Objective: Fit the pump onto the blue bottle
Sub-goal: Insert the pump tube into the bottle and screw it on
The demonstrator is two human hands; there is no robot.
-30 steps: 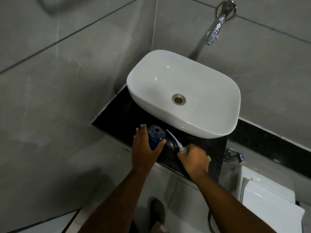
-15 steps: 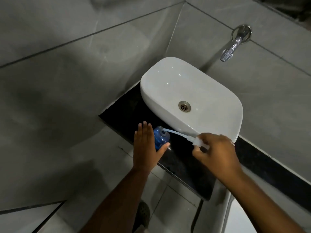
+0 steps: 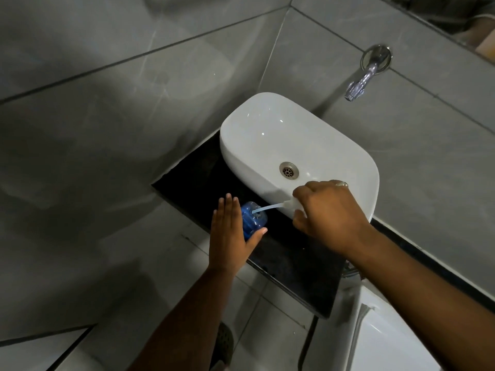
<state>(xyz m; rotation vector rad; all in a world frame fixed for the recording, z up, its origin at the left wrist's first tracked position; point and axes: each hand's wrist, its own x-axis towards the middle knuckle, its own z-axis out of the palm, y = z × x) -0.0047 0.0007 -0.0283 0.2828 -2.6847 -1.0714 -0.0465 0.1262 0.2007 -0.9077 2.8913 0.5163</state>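
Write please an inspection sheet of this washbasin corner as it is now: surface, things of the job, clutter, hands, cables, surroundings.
Surface: black counter in a tiled corner; white basin sits on it.
Job's things: blue bottle upright on the counter, in front of the basin, neck open. Pump not seated; its clear tube slants down with the tip at the bottle mouth.
Clutter: nothing seen.
Hands: left hand steadies the bottle, fingers straight along one side, thumb on the other. Right hand holds the pump head, mostly hiding it; a ring is on one finger.
Cables: nothing seen.
Surroundings: grey wall tiles, wall tap above the basin, drain uncovered, white fixture at lower right.
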